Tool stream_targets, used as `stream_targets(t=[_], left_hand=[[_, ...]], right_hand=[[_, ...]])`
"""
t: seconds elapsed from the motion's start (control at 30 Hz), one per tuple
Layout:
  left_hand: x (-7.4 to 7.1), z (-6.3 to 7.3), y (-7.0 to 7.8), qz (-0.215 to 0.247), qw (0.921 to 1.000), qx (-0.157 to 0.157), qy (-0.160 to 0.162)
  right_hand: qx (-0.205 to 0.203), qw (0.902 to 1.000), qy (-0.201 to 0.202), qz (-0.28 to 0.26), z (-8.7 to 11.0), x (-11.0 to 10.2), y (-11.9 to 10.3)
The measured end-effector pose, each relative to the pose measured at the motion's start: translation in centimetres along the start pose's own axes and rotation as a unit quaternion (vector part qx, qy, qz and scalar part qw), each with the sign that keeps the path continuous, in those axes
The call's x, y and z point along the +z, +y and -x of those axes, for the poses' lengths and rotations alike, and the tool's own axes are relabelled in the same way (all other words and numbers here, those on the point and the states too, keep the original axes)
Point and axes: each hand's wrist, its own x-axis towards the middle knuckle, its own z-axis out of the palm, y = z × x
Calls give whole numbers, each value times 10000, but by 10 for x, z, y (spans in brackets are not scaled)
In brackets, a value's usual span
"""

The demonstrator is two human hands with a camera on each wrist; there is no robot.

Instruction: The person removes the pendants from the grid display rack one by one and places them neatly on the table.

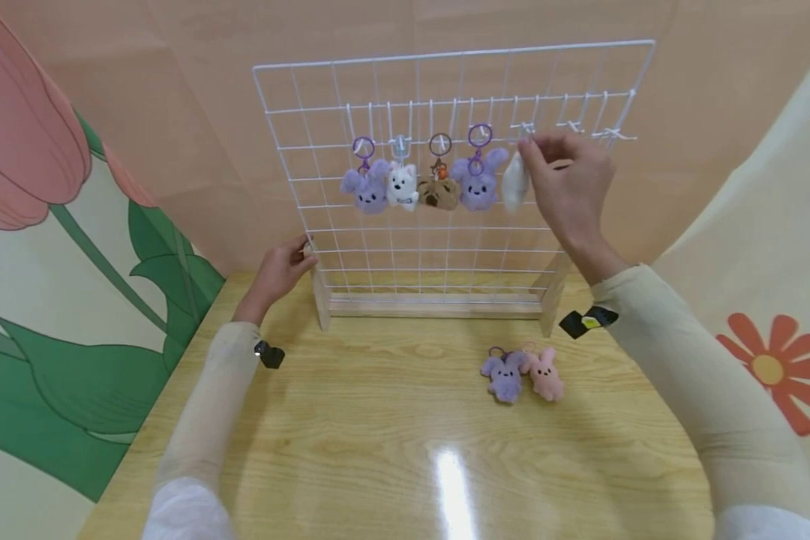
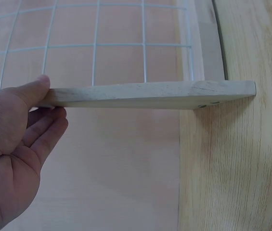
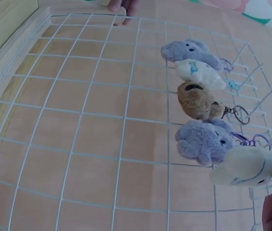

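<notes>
Here, right hand (image 1: 576, 178) pinches white oblong plush charm (image 1: 515, 184) by its top, body hanging left of grip, near side of white wire grid (image 1: 454, 55); left hand (image 1: 283, 268) pinches flat wooden post (image 2: 150, 90).

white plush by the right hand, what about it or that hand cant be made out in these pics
- Head view: the face of the white plush, turned out of sight.
- Head view: whether its top is fastened to anything; the right hand covers it.
- Right wrist view: most of that hand, cut off by the right edge.
</notes>
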Motion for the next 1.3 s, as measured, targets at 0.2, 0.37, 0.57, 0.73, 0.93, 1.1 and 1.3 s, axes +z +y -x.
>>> stream_targets(t=[0.2, 0.37, 0.57, 0.73, 0.93, 1.1, 1.3], left_hand=[[0, 0, -2, -3, 10000, -33, -23], [-1, 0, -2, 7, 10000, -11, -32], [-1, 1, -2, 20, 10000, -41, -33], [-1, 2, -1, 101, 9999, -111, -52], [-1, 0, -1, 81, 9999, -82, -55], [0, 0, -1, 62, 9999, -114, -78], [0, 1, 1, 69, 9999, -94, -66]], right_hand=[[42, 10000, 25, -73, 5, -4, -3], [-30, 10000, -38, -77, 9, -8, -6], [-329, 9993, -155, 114, 18, -12, -7], [-667, 9966, -398, 280, 29, -16, -5], [-696, 9944, -684, 406, 41, -20, 3], [-759, 9924, -838, 484, 49, -23, 12], [-795, 9900, -1028, 555, 59, -28, 22]])
